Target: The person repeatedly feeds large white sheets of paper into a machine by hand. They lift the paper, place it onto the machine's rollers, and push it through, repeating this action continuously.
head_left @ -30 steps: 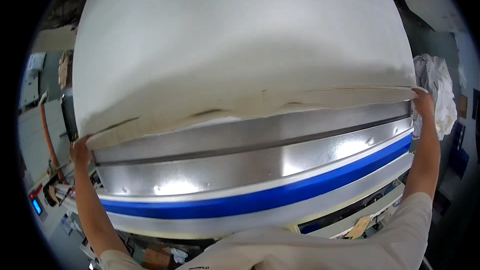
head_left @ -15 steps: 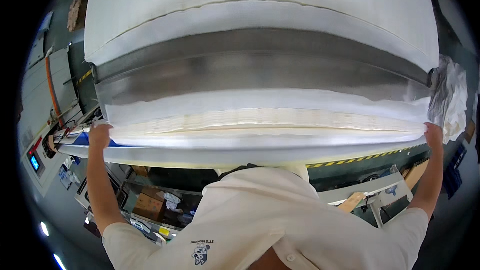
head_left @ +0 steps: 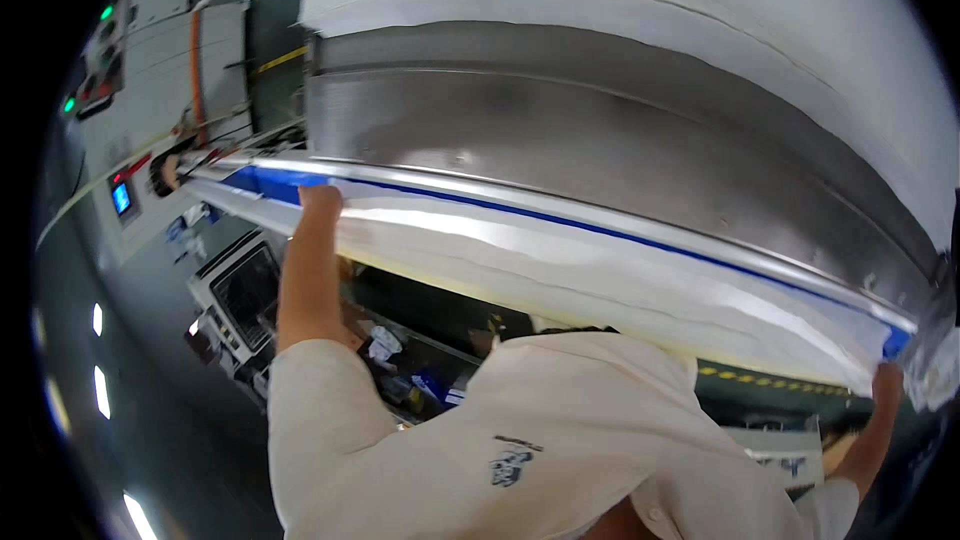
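Observation:
A long strip of white sheet material (head_left: pixel 600 270), which looks like cloth or thin padding, stretches across in front of me. At its left end my left hand (head_left: pixel 320 200) is closed on the edge, beside a blue surface (head_left: pixel 268 183). Far to the right, my right hand (head_left: pixel 886 380) grips the strip's other end, its fingers partly hidden. A narrow blue band runs along the far side of the strip, next to a shiny metal bar (head_left: pixel 600 212).
Beyond the bar lies a broad grey metal plate (head_left: pixel 520 130), with a large white sheet (head_left: pixel 680 10) above it. At left stand a machine panel with a lit screen (head_left: pixel 122 197) and an orange pipe (head_left: pixel 196 70). Crumpled clear plastic (head_left: pixel 935 380) hangs at right.
My hands have drawn the layered white material off the metal plate toward me. The metal bar and blue band now show beyond it. The view has turned and shifted left.

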The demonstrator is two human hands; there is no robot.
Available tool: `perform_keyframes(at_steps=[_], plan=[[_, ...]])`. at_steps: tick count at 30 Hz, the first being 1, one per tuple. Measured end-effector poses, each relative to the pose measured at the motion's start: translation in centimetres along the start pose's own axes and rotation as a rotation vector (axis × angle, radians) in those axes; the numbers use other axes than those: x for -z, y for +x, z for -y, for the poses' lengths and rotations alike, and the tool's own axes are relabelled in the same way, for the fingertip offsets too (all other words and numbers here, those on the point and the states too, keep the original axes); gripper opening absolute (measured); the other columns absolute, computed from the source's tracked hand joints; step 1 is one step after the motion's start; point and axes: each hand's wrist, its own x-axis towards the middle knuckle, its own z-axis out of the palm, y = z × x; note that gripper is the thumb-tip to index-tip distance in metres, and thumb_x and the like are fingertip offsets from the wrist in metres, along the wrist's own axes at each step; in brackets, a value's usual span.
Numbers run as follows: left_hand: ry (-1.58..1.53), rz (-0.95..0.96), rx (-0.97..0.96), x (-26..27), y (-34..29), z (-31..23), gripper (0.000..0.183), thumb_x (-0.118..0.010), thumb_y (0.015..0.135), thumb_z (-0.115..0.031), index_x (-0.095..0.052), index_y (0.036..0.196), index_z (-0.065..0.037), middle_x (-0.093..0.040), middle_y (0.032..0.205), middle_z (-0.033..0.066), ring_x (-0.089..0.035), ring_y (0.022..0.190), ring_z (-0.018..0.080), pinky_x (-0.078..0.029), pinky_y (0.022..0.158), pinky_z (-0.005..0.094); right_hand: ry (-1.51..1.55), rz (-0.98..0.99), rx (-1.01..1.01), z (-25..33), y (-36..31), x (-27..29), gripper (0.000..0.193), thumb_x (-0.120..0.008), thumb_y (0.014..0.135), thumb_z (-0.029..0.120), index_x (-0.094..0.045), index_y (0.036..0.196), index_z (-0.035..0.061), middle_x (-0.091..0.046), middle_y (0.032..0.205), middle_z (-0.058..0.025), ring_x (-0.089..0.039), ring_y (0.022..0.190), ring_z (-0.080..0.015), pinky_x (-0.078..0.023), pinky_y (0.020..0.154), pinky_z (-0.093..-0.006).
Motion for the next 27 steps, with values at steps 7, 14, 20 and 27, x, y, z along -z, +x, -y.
perform_keyframes(at_steps=[7, 14, 20, 27], plan=[[-0.472, -0.048, 0.430, 1.5, 1.0, 3.2, 0.028, -0.058, 0.085, -0.021, -0.064, 0.110, -0.010, -0.060, 0.121, 0.0116, -0.059, 0.109, 0.0291, -0.049, 0.085, 0.0406, 0.048, 0.057, 0.048, 0.5, -0.2, -1.5, 0.020, -0.055, 0.081, 0.015, -0.065, 0.096, 0.0066, -0.063, 0.101, -0.0147, -0.058, 0.099, -0.0317, -0.046, 0.088, -0.0398], [-0.337, -0.648, 0.063, -12.2, 7.3, 9.3, 0.030, -0.058, 0.083, -0.021, -0.058, 0.111, -0.010, -0.062, 0.110, 0.0121, -0.060, 0.095, 0.0350, -0.049, 0.076, 0.0441, 0.364, 0.274, 0.218, 10.5, 4.2, 7.3, 0.058, -0.071, 0.061, 0.022, -0.059, 0.115, 0.0036, -0.062, 0.111, -0.0184, -0.058, 0.103, -0.0353, -0.047, 0.087, -0.0436], [-0.680, -0.628, 0.231, 2.5, 5.7, -4.7, 0.031, -0.046, 0.086, -0.024, -0.057, 0.115, -0.019, -0.064, 0.105, 0.0146, -0.061, 0.092, 0.0376, -0.048, 0.076, 0.0482, 0.252, 0.287, -0.011, 9.5, 1.0, 6.2, 0.036, -0.071, 0.060, 0.019, -0.069, 0.092, 0.0021, -0.065, 0.100, -0.0194, -0.063, 0.093, -0.0361, -0.051, 0.080, -0.0437], [-0.759, -1.158, 0.223, 1.8, 5.8, -3.2, 0.035, -0.062, 0.081, -0.021, -0.059, 0.115, -0.011, -0.059, 0.113, 0.0099, -0.055, 0.104, 0.0303, -0.044, 0.089, 0.0415, 0.272, -0.115, 0.157, 15.9, 0.5, 10.8, 0.022, -0.056, 0.076, 0.023, -0.066, 0.082, 0.0043, -0.064, 0.090, -0.0182, -0.062, 0.085, -0.0350, -0.049, 0.077, -0.0454]])
